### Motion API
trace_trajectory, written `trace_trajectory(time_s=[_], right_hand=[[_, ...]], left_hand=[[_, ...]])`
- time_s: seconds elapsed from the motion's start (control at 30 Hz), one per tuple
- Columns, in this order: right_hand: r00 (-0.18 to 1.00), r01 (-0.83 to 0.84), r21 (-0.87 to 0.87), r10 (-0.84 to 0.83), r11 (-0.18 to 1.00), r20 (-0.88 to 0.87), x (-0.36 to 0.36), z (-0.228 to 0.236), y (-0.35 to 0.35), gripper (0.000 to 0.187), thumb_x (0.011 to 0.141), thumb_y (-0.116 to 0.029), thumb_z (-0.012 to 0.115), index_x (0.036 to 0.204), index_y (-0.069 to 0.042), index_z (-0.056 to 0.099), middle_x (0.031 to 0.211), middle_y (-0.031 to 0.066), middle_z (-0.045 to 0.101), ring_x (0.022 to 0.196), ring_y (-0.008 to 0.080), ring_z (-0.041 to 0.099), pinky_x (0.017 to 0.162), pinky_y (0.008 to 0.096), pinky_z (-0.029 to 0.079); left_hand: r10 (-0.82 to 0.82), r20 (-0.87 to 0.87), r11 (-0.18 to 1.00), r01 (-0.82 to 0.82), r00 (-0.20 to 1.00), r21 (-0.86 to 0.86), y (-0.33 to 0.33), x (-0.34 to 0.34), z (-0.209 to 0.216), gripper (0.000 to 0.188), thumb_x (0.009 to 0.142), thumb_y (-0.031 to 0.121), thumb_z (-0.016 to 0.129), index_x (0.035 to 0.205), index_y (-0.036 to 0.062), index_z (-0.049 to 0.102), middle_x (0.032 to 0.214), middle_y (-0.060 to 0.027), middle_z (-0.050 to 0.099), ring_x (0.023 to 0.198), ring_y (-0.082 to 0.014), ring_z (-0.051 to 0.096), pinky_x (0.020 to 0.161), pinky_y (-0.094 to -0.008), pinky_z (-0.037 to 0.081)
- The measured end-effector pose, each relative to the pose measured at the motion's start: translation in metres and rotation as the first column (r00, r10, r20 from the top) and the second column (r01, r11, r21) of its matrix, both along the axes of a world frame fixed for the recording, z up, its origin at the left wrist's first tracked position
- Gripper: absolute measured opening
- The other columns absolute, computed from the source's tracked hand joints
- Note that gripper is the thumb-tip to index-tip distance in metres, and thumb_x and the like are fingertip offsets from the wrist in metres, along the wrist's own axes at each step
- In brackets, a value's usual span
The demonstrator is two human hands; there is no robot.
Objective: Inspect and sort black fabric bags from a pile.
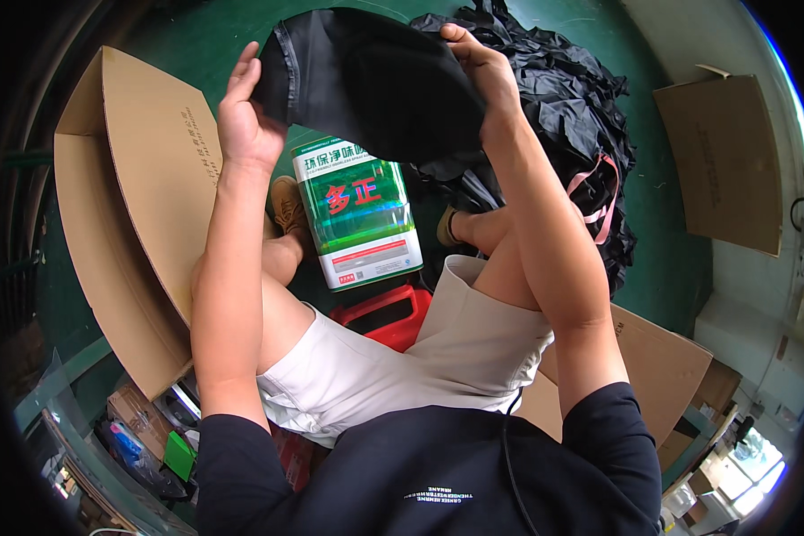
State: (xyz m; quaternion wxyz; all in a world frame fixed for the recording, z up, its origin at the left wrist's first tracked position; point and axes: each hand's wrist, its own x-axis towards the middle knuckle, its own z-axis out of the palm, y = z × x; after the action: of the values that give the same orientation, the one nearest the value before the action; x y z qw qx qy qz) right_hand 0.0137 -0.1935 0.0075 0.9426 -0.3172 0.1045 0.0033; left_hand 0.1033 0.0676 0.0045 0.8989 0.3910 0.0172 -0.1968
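Overhead, the black fabric piece stretches between the left hand and right hand, both clamped on its edges

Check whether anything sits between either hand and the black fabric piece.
Nothing visible does. The left hand and right hand both grip the black fabric piece directly, above the green metal can.

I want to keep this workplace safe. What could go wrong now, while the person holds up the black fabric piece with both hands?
1. The black fabric piece, held by the left hand and right hand, may hide the green can from view, so a foot might knock it.
2. The black fabric pile lies close to the feet and could snag them.
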Motion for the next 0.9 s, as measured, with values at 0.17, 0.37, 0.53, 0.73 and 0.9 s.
trace_trajectory(time_s=[0.17, 0.37, 0.53, 0.73, 0.9], right_hand=[[0.995, 0.085, -0.032, -0.087, 0.996, -0.058, 0.012, -0.025, -0.008, 0.015, 0.094, -0.003, 0.050, 0.101, -0.010, 0.062, 0.084, -0.0021, 0.062, 0.064, 0.0042, 0.061, 0.053, 0.0169, 0.053], [0.989, 0.116, -0.056, -0.120, 0.992, -0.082, 0.005, -0.009, 0.000, 0.012, 0.094, -0.003, 0.053, 0.104, -0.006, 0.060, 0.087, 0.0067, 0.067, 0.074, 0.0176, 0.069, 0.073, 0.0316, 0.060], [0.972, 0.132, 0.026, -0.124, 0.991, -0.202, -0.002, 0.008, -0.001, 0.014, 0.087, 0.000, 0.061, 0.100, -0.004, 0.063, 0.089, 0.0083, 0.067, 0.083, 0.0210, 0.069, 0.080, 0.0362, 0.058], [0.915, 0.193, -0.193, -0.247, 0.962, -0.319, 0.001, -0.009, 0.014, 0.030, 0.081, 0.008, 0.066, 0.108, -0.001, 0.058, 0.093, 0.0116, 0.065, 0.083, 0.0224, 0.066, 0.080, 0.0381, 0.057], [0.926, 0.047, -0.173, -0.108, 0.984, -0.362, 0.010, -0.036, 0.020, 0.023, 0.084, 0.008, 0.064, 0.106, 0.002, 0.064, 0.097, 0.0141, 0.066, 0.089, 0.0232, 0.065, 0.078, 0.0376, 0.056]], left_hand=[[-0.112, -0.099, 0.967, 0.131, 0.989, 0.219, -0.019, -0.013, 0.002, 0.066, 0.088, 0.008, 0.068, 0.146, 0.0184, 0.038, 0.116, -0.0085, 0.061, 0.095, -0.0225, 0.063, 0.090, -0.0454, 0.051], [-0.088, -0.098, 0.956, 0.112, 0.991, 0.273, -0.012, 0.002, -0.023, 0.034, 0.089, 0.007, 0.065, 0.123, 0.0082, 0.062, 0.107, -0.0045, 0.065, 0.088, -0.0147, 0.062, 0.079, -0.0296, 0.052], [0.140, -0.121, 0.960, -0.105, 0.983, 0.260, -0.012, -0.001, -0.002, 0.026, 0.083, 0.006, 0.069, 0.109, 0.0023, 0.066, 0.103, -0.0059, 0.066, 0.088, -0.0156, 0.063, 0.075, -0.0265, 0.052], [0.209, -0.144, 0.940, -0.158, 0.967, 0.302, -0.011, 0.002, -0.028, 0.026, 0.083, -0.004, 0.066, 0.109, 0.0017, 0.065, 0.100, -0.0064, 0.065, 0.082, -0.0166, 0.063, 0.069, -0.0278, 0.052], [0.149, -0.232, 0.960, -0.084, 0.961, 0.266, 0.003, 0.033, -0.090, 0.023, 0.088, -0.005, 0.059, 0.109, 0.0023, 0.065, 0.105, -0.0072, 0.065, 0.082, -0.0175, 0.063, 0.066, -0.0266, 0.050]])
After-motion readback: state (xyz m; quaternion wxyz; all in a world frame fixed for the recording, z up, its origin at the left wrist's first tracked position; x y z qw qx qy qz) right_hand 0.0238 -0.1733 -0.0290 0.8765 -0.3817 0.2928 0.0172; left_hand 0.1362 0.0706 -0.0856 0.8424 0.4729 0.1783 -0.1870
